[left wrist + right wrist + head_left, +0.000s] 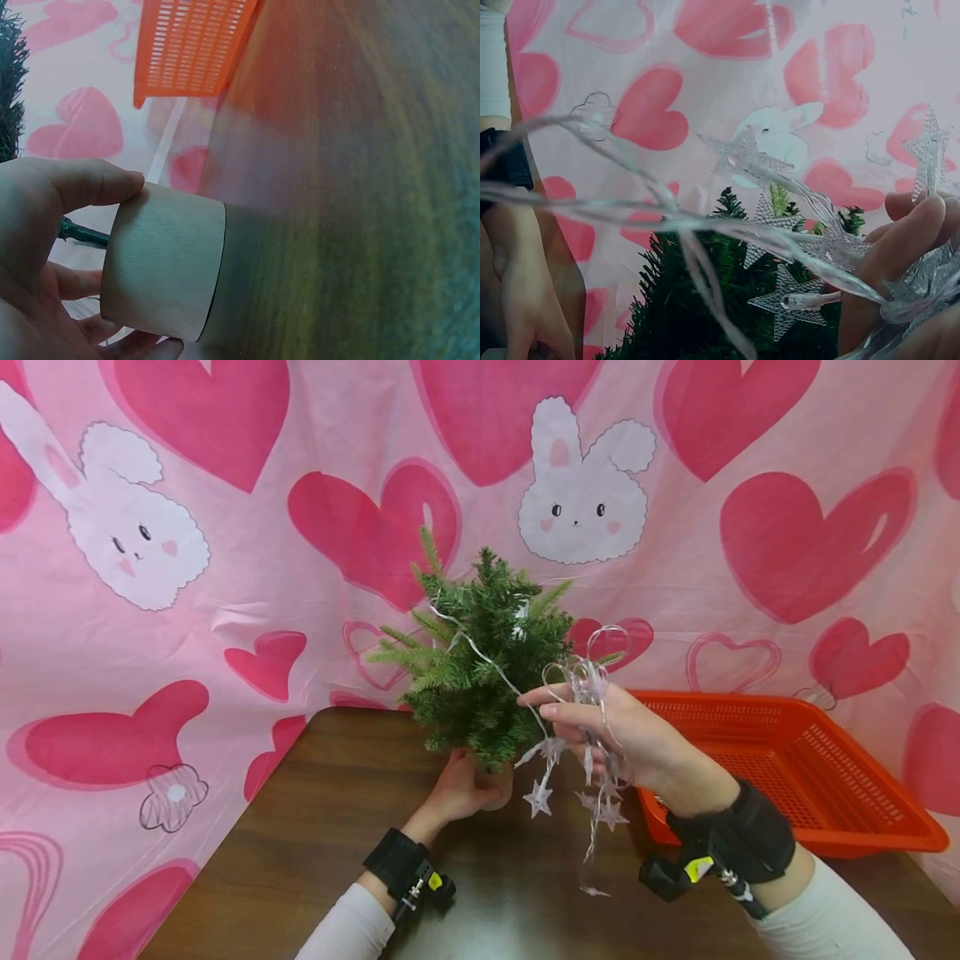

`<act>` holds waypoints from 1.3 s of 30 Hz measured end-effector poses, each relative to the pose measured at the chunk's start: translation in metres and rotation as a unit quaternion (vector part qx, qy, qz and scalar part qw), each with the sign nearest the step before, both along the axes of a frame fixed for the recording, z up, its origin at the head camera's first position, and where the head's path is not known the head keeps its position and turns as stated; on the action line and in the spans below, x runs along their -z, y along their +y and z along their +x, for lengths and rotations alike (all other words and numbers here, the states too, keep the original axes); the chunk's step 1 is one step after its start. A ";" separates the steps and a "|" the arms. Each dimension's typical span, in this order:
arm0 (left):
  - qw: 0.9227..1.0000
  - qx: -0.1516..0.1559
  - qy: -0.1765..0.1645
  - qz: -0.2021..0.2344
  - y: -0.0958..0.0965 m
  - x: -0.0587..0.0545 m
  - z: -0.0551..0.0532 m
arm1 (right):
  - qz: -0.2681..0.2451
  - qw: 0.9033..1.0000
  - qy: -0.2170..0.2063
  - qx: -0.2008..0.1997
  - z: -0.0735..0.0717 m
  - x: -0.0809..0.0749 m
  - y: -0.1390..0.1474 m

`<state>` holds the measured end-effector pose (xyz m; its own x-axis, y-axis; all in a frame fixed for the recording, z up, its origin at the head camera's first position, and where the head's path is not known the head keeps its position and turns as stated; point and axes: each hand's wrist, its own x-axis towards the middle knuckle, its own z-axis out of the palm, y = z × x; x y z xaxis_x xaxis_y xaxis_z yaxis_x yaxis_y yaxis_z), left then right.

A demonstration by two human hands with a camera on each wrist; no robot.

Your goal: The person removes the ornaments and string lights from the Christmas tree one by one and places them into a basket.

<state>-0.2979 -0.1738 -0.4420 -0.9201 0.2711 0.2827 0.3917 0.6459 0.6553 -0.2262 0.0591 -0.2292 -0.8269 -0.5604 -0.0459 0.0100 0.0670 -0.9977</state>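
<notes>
A small artificial Christmas tree (487,652) stands on the table, its round wooden base (165,262) gripped by my left hand (459,789). The thumb and fingers curl round that base in the left wrist view. My right hand (630,735) holds a bundled string of clear star lights (592,693) just right of the tree. One strand of the wire (487,662) runs from the bundle up across the branches to the tree's upper left. Several stars (537,799) dangle below the right hand. In the right wrist view, clear stars (787,300) hang before the dark green branches.
An orange-red plastic basket (862,777) sits on the right of the brown wooden table (315,827), behind the right forearm. Behind everything hangs a pink cloth (247,560) with hearts and rabbits. Black camera straps (397,864) circle both wrists.
</notes>
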 end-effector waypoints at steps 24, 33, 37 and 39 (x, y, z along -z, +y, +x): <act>0.998 -0.042 0.001 -0.043 0.010 -0.001 0.000 | -0.082 0.993 0.029 0.079 0.000 -0.008 0.004; 0.987 0.077 -0.061 0.126 -0.002 -0.006 -0.003 | -0.126 0.985 0.048 0.103 0.001 -0.008 0.003; 0.987 0.062 -0.097 0.111 -0.005 -0.006 -0.002 | -0.151 0.982 0.077 0.084 0.001 -0.011 0.003; 0.988 0.062 -0.099 0.099 -0.005 -0.006 -0.002 | -0.174 0.979 0.089 0.062 0.001 -0.012 0.003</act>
